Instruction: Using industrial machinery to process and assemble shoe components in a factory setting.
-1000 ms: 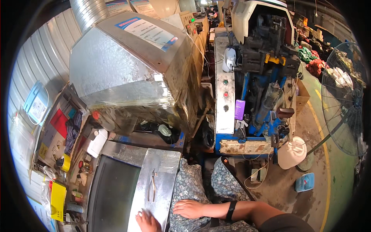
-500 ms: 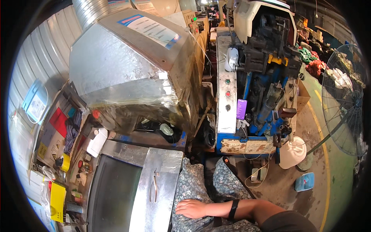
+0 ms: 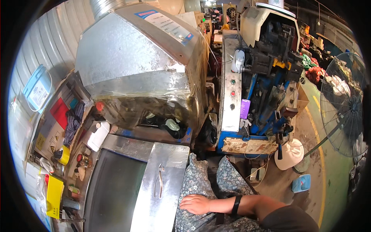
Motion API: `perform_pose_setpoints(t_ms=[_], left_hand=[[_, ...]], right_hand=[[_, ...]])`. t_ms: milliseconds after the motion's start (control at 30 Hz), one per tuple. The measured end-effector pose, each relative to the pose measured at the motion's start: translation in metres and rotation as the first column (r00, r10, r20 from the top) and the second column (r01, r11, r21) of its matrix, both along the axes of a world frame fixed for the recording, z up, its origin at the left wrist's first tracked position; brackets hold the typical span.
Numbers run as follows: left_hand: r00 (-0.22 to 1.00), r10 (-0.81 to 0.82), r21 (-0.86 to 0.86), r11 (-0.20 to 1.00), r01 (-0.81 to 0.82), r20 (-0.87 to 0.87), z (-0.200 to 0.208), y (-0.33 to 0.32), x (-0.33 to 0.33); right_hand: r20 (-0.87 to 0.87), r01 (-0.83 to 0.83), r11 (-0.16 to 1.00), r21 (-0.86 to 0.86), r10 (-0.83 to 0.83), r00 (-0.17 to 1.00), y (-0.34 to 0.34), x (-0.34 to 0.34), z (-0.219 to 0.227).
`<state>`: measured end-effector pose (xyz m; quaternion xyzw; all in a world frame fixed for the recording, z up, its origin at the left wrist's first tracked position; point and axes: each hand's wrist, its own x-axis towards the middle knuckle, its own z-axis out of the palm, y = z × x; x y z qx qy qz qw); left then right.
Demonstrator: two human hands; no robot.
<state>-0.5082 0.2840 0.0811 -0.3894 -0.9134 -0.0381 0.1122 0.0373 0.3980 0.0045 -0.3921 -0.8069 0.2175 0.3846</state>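
My right hand (image 3: 194, 203) lies palm down on the grey-blue floral cloth (image 3: 196, 179) over my lap, fingers loosely stretched and holding nothing. A black band (image 3: 236, 205) circles its wrist. My left hand is out of sight. Left of my knee is a shiny metal plate (image 3: 148, 205), with slim metal pincers (image 3: 159, 181) lying on it. Beside the plate runs a dark belt-like surface (image 3: 116, 193). Beyond it, under a metal hood (image 3: 127, 58) with clear plastic film, sits a dark shoe (image 3: 176, 129) with something pale on top.
A blue machine (image 3: 232, 145) with push buttons stands ahead to the right. Near it are a white jug (image 3: 290, 154), a blue basket (image 3: 301, 183), loose cables and a large fan (image 3: 344, 104). At left, a shelf holds a white bottle (image 3: 96, 135) and a yellow box (image 3: 55, 196).
The whole view has shifted slightly, with the surroundings now a little further right. My right hand stays resting on the floral cloth.
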Motion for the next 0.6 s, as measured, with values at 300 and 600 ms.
perform_pose_setpoints(t_ms=[300,600], left_hand=[[0.896,-0.206,0.137,0.950,0.279,-0.393,-0.004,-0.014,0.052],[0.324,-0.298,0.327,0.944,-0.037,0.898,0.015,-0.011,0.061]], right_hand=[[0.020,0.015,1.000,-0.017,-0.014,1.000,-0.001,-0.001,0.000],[0.022,-0.016,1.000,-0.006,0.016,1.000,-0.002,0.004,-0.001]])
